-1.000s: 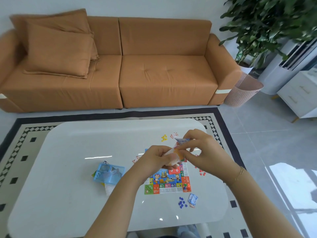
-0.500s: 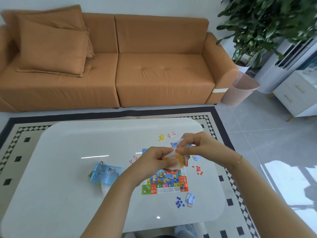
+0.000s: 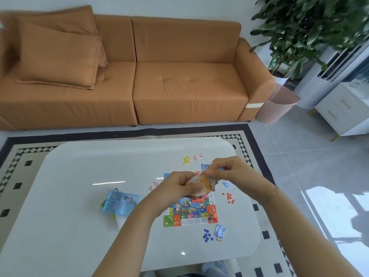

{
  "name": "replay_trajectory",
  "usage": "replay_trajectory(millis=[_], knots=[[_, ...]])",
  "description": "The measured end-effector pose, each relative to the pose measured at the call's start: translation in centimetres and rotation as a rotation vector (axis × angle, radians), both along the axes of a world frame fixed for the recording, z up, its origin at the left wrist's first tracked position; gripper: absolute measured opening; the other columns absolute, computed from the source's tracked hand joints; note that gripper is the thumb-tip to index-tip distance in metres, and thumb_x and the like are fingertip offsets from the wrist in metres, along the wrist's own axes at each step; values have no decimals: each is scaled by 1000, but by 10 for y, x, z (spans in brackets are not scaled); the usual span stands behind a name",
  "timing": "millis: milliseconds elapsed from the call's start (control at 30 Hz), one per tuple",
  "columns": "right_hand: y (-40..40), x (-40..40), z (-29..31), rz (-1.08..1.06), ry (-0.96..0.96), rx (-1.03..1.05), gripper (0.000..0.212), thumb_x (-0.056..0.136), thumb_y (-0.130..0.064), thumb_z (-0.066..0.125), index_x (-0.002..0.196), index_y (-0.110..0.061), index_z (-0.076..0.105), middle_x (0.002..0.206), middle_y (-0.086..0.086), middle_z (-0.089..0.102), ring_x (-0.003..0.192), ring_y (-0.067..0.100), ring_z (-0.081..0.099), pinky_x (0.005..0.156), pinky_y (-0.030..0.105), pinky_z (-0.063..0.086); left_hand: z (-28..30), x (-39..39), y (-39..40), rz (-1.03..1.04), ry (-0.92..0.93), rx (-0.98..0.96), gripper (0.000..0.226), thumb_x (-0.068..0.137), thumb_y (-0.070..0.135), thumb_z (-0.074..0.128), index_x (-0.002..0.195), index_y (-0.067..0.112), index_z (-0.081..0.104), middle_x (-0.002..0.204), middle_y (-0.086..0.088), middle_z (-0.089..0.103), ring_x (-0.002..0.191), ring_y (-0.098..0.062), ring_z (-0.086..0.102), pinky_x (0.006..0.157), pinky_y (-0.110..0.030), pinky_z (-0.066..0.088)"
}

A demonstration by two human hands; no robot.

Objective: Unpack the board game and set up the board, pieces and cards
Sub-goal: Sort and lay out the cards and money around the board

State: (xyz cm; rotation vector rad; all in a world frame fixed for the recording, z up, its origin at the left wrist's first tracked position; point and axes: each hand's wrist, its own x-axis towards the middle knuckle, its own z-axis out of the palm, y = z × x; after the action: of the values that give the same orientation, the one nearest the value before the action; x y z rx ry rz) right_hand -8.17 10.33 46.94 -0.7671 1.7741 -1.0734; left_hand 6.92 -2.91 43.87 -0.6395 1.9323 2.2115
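Note:
A small colourful game board (image 3: 190, 213) lies flat on the white table (image 3: 79, 226), partly hidden under my hands. My left hand (image 3: 175, 186) grips a small clear packet with orange contents (image 3: 201, 184) above the board. My right hand (image 3: 229, 170) pinches the packet's top edge. Around the board lie yellow tokens (image 3: 186, 159), red tokens (image 3: 229, 197), blue tokens (image 3: 207, 235) and little card packs (image 3: 219, 231) (image 3: 198, 157) (image 3: 153, 185). Tiny figures (image 3: 212, 216) stand on the board's near right corner.
An open blue plastic case (image 3: 120, 203) sits on the table left of the board, with papers under it. Beyond the table are a patterned rug (image 3: 18, 154), an orange sofa (image 3: 159, 76), a pink basket (image 3: 277, 104), a plant (image 3: 305, 31) and a white cabinet (image 3: 345, 110).
My hands have stayed together over the board, working the packet; the right hand's pinch has shifted slightly on its top edge. The camera view has drifted a little.

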Motion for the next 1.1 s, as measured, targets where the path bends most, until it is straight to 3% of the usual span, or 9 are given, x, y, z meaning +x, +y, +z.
replay_trajectory(millis=[133, 233, 300, 433, 533, 800, 967, 1033, 1100], knots=[[6, 2, -3, -37, -225, -61, 23, 92, -15, 57, 98, 3, 70, 96, 15, 71, 91, 21, 66, 82, 26, 52, 0, 1, 1, 6, 12, 46, 15, 87, 22, 65, 102, 19, 67, 101, -8, 73, 87, -17, 70, 72, -22, 54], [8, 4, -6, -53, -210, -79, 25, 94, -19, 55, 99, 1, 70, 99, 14, 70, 91, 20, 66, 82, 27, 52, -1, 0, 3, 26, 39, 67, 14, 87, 20, 65, 101, 19, 67, 103, -10, 72, 89, -19, 69, 76, -25, 56], [9, 6, -6, -46, -18, -74, 21, 95, -21, 56, 93, -5, 71, 93, 7, 70, 87, 14, 65, 80, 24, 50, -1, 0, 4, 27, 36, 41, 15, 88, 21, 64, 102, 20, 67, 102, -8, 72, 90, -19, 69, 76, -25, 56], [9, 11, -9, -42, 571, -106, 13, 93, -19, 59, 87, -12, 68, 85, -5, 62, 81, 6, 56, 72, 17, 45, -5, -2, 8, 66, 11, 24, 22, 88, 21, 65, 109, 12, 66, 102, -10, 73, 92, -24, 71, 81, -31, 57], [7, 15, -15, -49, 738, -159, 9, 92, -17, 60, 89, -14, 68, 83, -10, 63, 81, 4, 57, 72, 17, 47, -6, -5, 10, 120, -18, 27, 21, 89, 20, 64, 108, 10, 66, 102, -11, 72, 89, -23, 71, 78, -28, 57], [-2, 17, -19, -240, 695, -143, 16, 95, -20, 55, 91, -11, 67, 92, -3, 69, 85, 10, 64, 75, 22, 55, -16, -7, -5, 195, -12, 125, 11, 90, 16, 62, 100, 15, 66, 93, -4, 73, 79, -15, 71, 76, -24, 57], [1, 33, -28, -350, 616, -94, 8, 86, -26, 69, 88, -19, 67, 85, -7, 67, 72, 6, 62, 65, 15, 51, -25, -2, -9, 136, -11, 80, 13, 91, 16, 62, 101, 11, 67, 97, -10, 73, 81, -18, 71, 74, -24, 57], [2, 38, -32, -463, 523, -110, 6, 85, -23, 70, 81, -19, 68, 79, 1, 67, 61, 14, 58, 56, 23, 49, -31, 1, -11, 122, -15, 74, 13, 91, 15, 61, 102, 10, 67, 97, -9, 72, 81, -16, 71, 71, -22, 56], [5, 40, -34, -593, 452, -151, 5, 85, -17, 69, 80, -18, 68, 76, 7, 67, 63, 23, 60, 59, 32, 50, -37, 0, -13, 109, -14, 77, 12, 92, 14, 60, 101, 10, 67, 97, -10, 72, 79, -14, 71, 69, -20, 55]])
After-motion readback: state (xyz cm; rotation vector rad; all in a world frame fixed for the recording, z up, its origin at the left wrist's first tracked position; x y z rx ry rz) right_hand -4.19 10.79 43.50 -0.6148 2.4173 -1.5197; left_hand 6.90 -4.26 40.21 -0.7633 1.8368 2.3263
